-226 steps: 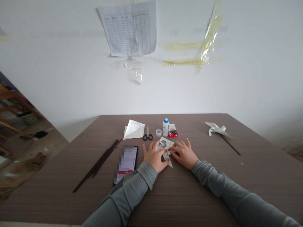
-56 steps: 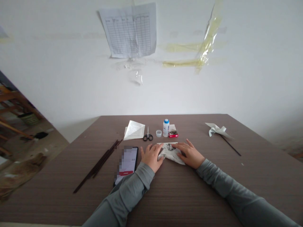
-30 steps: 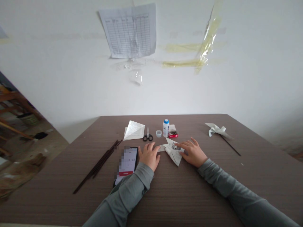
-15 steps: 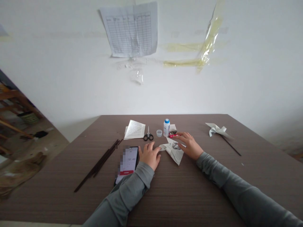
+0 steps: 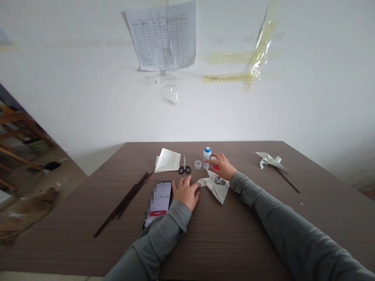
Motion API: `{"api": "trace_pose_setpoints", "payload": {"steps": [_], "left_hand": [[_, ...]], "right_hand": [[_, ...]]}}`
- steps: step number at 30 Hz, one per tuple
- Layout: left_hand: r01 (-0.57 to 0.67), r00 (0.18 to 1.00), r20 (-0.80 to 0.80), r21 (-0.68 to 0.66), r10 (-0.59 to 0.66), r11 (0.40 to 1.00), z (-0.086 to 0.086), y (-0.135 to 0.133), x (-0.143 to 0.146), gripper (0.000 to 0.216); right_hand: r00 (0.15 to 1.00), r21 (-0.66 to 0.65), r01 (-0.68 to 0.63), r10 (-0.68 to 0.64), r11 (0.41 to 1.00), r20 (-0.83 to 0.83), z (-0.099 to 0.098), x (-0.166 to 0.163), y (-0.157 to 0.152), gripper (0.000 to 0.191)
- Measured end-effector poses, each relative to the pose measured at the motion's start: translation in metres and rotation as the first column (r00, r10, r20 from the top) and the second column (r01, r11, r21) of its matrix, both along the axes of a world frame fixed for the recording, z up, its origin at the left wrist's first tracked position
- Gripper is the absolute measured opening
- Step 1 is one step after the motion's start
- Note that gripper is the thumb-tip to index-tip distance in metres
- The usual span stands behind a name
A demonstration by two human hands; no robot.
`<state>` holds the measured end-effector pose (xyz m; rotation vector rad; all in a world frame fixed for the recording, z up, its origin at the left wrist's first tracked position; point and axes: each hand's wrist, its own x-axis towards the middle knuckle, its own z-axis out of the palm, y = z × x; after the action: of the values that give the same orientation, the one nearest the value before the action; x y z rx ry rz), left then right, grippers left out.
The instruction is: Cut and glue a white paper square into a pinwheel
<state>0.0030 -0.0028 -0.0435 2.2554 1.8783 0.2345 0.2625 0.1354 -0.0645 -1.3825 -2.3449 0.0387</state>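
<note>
My left hand (image 5: 186, 192) lies on the table with its fingers spread, just right of a phone (image 5: 159, 203), and holds nothing. Over a small red box (image 5: 215, 167), my right hand (image 5: 223, 166) stretches its fingers out toward a white bottle with a blue cap (image 5: 207, 158). One fingertip crosses in front of the bottle's lower part; whether it touches cannot be made out. The hand partly hides the box. Between both hands sits a folded paper pinwheel (image 5: 218, 189) of printed paper. A small clear cup (image 5: 198, 164) stands left of the bottle.
Black-handled scissors (image 5: 184, 168) lie beside folded printed paper (image 5: 168, 160). Several dark thin sticks (image 5: 124, 203) are on the left. At the right, a pinwheel on a stick (image 5: 271, 160) rests on the table (image 5: 228, 242). Behind is a white wall (image 5: 117, 105).
My right hand has moved left and away from me, from beside the folded paper to the white bottle. My left hand stays in place.
</note>
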Motion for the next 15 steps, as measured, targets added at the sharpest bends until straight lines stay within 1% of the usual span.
{"api": "trace_pose_setpoints", "payload": {"steps": [7,15], "left_hand": [[-0.008,1.000,0.022,0.021,0.007,1.000,-0.0011,0.0010,-0.0011,0.049],[-0.004,1.000,0.011,0.021,0.003,1.000,-0.0005,0.0008,-0.0025,0.051]], "right_hand": [[1.000,0.040,-0.009,0.010,0.999,-0.015,-0.0079,-0.0047,0.0087,0.062],[1.000,0.095,-0.016,0.018,0.995,-0.016,-0.0076,-0.0097,0.0084,0.069]]}}
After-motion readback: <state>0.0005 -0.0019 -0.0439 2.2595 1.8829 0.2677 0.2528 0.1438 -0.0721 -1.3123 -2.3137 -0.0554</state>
